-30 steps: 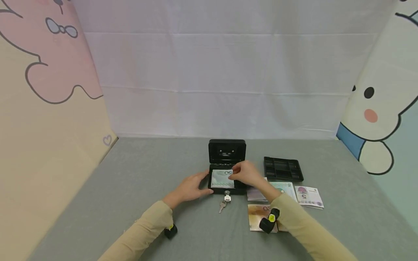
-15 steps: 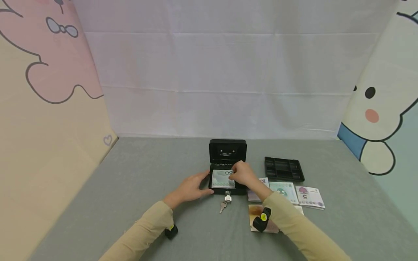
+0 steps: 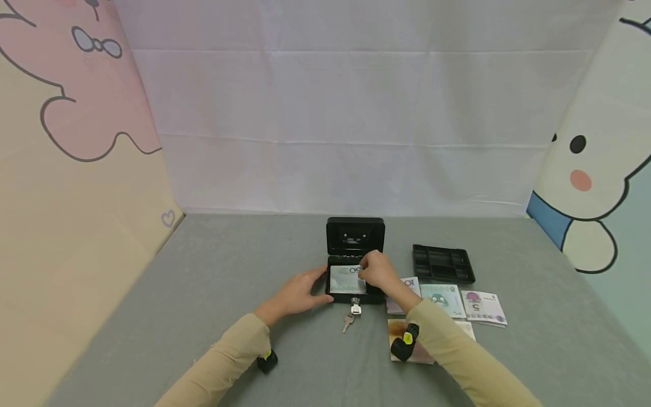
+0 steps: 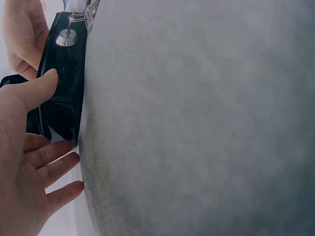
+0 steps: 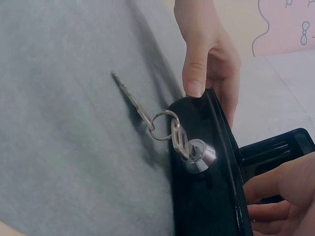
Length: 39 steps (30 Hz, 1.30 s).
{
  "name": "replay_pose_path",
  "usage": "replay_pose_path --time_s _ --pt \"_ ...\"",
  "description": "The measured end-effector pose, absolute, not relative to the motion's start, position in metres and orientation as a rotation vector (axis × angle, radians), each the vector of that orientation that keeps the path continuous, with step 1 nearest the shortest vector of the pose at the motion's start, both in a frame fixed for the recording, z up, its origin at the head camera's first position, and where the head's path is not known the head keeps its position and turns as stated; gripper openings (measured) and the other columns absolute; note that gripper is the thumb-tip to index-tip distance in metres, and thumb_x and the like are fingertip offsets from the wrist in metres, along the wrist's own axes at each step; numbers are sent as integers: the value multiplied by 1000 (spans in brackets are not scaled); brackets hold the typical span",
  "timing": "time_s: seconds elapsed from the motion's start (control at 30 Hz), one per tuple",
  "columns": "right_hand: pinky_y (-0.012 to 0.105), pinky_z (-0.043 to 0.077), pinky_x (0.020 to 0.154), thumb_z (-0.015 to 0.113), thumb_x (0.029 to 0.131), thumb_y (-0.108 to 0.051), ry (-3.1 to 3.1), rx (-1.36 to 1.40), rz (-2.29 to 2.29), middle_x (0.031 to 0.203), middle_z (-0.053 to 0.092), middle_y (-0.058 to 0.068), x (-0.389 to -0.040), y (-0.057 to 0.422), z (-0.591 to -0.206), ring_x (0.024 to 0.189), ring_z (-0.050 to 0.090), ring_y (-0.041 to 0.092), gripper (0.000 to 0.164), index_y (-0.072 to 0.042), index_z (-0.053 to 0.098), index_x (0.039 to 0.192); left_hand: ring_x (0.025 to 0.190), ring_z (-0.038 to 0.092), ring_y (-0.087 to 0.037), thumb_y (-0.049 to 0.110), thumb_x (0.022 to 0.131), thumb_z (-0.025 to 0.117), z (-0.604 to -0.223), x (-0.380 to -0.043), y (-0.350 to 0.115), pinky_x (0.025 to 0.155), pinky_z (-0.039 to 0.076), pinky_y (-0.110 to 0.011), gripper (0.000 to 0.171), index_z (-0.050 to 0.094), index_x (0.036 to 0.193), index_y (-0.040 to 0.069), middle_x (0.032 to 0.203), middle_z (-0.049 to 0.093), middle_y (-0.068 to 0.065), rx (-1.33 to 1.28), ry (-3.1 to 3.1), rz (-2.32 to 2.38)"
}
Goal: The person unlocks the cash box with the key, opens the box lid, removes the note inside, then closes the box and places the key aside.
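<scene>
A small black cash box [image 3: 355, 234] stands on the grey cloth with its lid raised. Inside lie pale green banknotes [image 3: 347, 280] marked 50. My left hand [image 3: 292, 294] rests against the box's left end, thumb at the front corner and fingers spread along the side. In the box, the bent fingertips of my right hand [image 3: 378, 271] pinch the right edge of these notes; the left wrist view hides the tips behind the front wall. A key sits in the silver lock [image 5: 201, 156], and a second key [image 5: 130, 98] hangs from its ring onto the cloth.
Right of the box lies a black compartment tray [image 3: 442, 264]. Nearer stand stacks of purple notes [image 3: 411, 285], green notes [image 3: 442, 299] and pale violet 5 notes [image 3: 483, 308]. Orange-brown notes [image 3: 396, 330] lie partly under my right forearm. A white cloth [image 3: 356, 113] hangs behind.
My right forearm has swung a little left, baring more of the purple and green notes. My right fingers have shifted slightly at the notes' edge. My left hand has stayed put.
</scene>
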State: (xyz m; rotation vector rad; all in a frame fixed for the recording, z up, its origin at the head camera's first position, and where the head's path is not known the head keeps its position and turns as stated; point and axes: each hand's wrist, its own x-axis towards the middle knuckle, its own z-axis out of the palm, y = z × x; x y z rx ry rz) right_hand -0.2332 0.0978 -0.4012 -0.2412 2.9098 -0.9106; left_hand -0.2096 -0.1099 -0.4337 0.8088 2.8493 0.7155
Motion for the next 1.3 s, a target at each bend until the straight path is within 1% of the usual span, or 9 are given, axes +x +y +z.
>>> replay_pose_path --time_s 0.03,0.07,0.13,0.23,0.47,0.57,0.73,1.1,1.3 --pt "36 51 65 67 72 -1 2908 -235 -934 89 66 16 -233 98 -401 75 59 23 17 6 69 88 121 45 -29 40 82 64 -434 -210 -110 97 39 -41 74 37 136 -3 134 45 -17 814 2850 713" --pt "38 52 69 67 72 -2 2901 -227 -961 91 66 17 -233 98 -402 80 61 26 21 7 68 91 121 45 -28 40 82 64 -434 -210 -110 98 39 -41 74 37 136 -2 134 45 -16 812 2848 709" --pt "38 52 70 68 72 -1 2878 -213 -1028 90 66 17 -233 98 -403 81 62 28 24 8 67 94 122 44 -28 41 82 63 -434 -210 -110 98 39 -40 74 36 137 -2 135 45 -16 807 2847 701" --pt "35 52 66 68 72 0 2850 -187 -1141 84 67 15 -233 98 -404 77 62 25 25 8 67 96 122 44 -28 41 82 63 -434 -210 -110 98 39 -40 75 36 137 -2 135 45 -16 807 2845 693" --pt "27 49 54 66 72 4 2792 -159 -1307 72 62 10 -236 99 -410 59 57 15 21 8 66 93 121 45 -29 40 82 64 -433 -209 -109 97 39 -41 74 36 137 -3 134 45 -17 810 2839 715" --pt "26 51 52 65 72 6 2733 -132 -1365 70 61 9 -238 100 -412 55 57 13 20 8 67 92 121 45 -28 40 82 64 -433 -209 -109 98 39 -41 74 36 137 -2 134 45 -17 801 2837 710" --pt "28 53 53 64 74 7 2652 -94 -1443 69 61 10 -238 100 -412 55 58 14 16 8 67 90 121 45 -28 40 82 64 -434 -210 -109 98 39 -40 75 36 137 -2 134 45 -16 805 2844 707" --pt "30 54 54 55 79 9 2609 -197 -1493 68 59 10 -239 102 -408 56 59 17 11 8 64 86 122 44 -28 41 82 64 -434 -210 -109 99 38 -40 75 35 138 -1 136 43 -15 775 2833 722" --pt "33 55 60 52 85 6 2539 -255 -1625 80 61 17 -240 108 -403 63 59 20 11 9 61 91 123 43 -29 40 82 64 -434 -210 -109 99 38 -41 76 34 138 -1 136 44 -15 787 2837 718"
